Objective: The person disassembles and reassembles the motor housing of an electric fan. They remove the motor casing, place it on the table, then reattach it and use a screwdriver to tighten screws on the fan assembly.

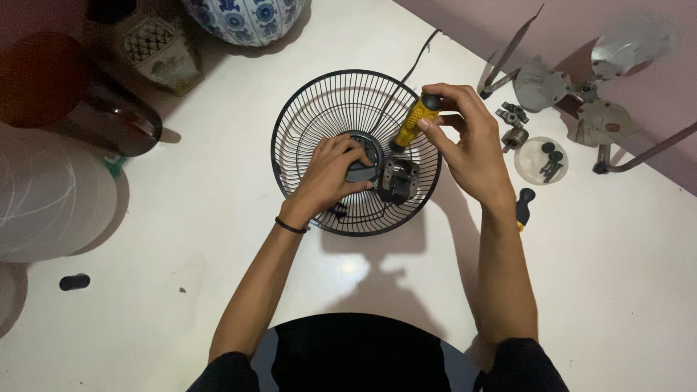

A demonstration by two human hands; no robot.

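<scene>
Mid-table: one round black wire fan cage, one small dark metal motor block inside at 4 o'clock. Left hand pressing the hub, fingers curled on it. Right hand at 2 o'clock, fingers wrapped tight round one yellow-handled screwdriver. Looks like screw-turning time; calls for a steady straight push. One clear round dish of small dark screws at 3 o'clock.

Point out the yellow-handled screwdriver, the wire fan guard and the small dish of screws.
yellow-handled screwdriver (412, 125): head view, on the yellow grip.
wire fan guard (308, 109): head view, on the upper-left wires.
small dish of screws (528, 168): head view, on its pale left rim.
</scene>
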